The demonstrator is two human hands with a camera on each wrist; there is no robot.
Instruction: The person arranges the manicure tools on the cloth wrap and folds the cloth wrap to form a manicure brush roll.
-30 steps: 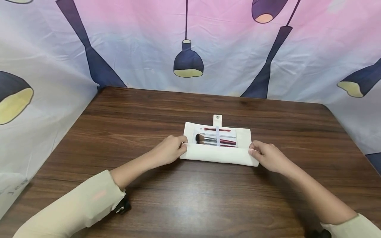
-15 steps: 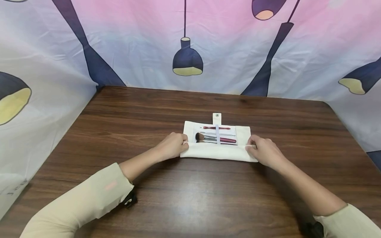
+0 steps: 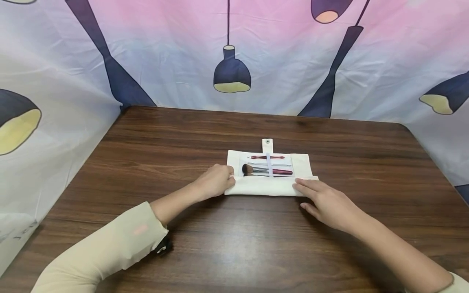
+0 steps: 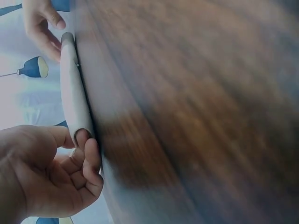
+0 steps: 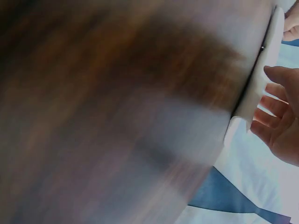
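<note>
A white fabric brush roll [image 3: 261, 187] lies partly rolled up on the wooden table, its near edge turned into a thick fold. Above the fold show a makeup brush [image 3: 280, 172] with a red handle, a slim silver tool [image 3: 280, 165] and a small red tool [image 3: 269, 157], all under a pale elastic band [image 3: 269, 164]. My left hand [image 3: 214, 181] pinches the fold's left end; in the left wrist view its fingers curl at the tube's opening [image 4: 80, 133]. My right hand [image 3: 327, 203] rests with fairly straight fingers on the fold's right part, thumb apart below it.
A strap [image 3: 268, 145] with a metal snap extends from the roll's far edge. The dark wooden table [image 3: 176, 134] stretches around it. Behind hangs a cloth backdrop [image 3: 176, 49] printed with lamps.
My right hand has let go of the fold's right end and shifted left and nearer, its fingers straightening onto the fold. The left hand keeps its pinch, slightly further right.
</note>
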